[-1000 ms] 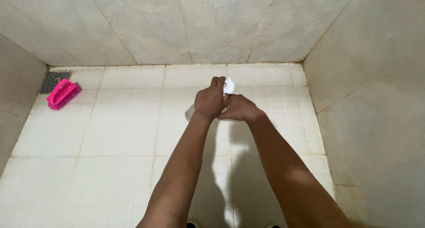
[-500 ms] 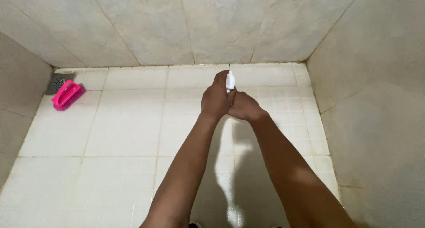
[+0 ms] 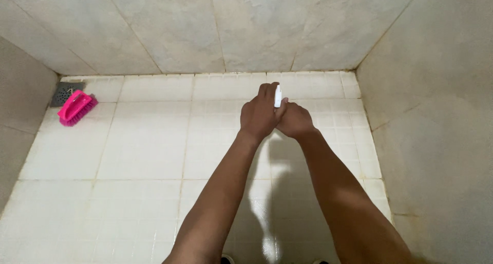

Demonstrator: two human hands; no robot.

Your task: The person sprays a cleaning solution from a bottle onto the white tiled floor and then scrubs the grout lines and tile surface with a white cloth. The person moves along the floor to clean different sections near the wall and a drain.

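both hands meet over the white tiled floor (image 3: pixel 144 151), out toward the far wall (image 3: pixel 215 28). the left hand (image 3: pixel 260 115) wraps its fingers round a small white bottle (image 3: pixel 278 96) — only its top shows between the hands. the right hand (image 3: pixel 294 121) presses against it from the side; its fingers are hidden. walls close three sides. a pink brush (image 3: pixel 76 107) lies well apart, just beside the corner drain (image 3: pixel 65 91) — bare floor lies between.

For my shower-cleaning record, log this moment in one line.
left hand: on small white object | right hand: beside it | pink scrub brush: by floor drain
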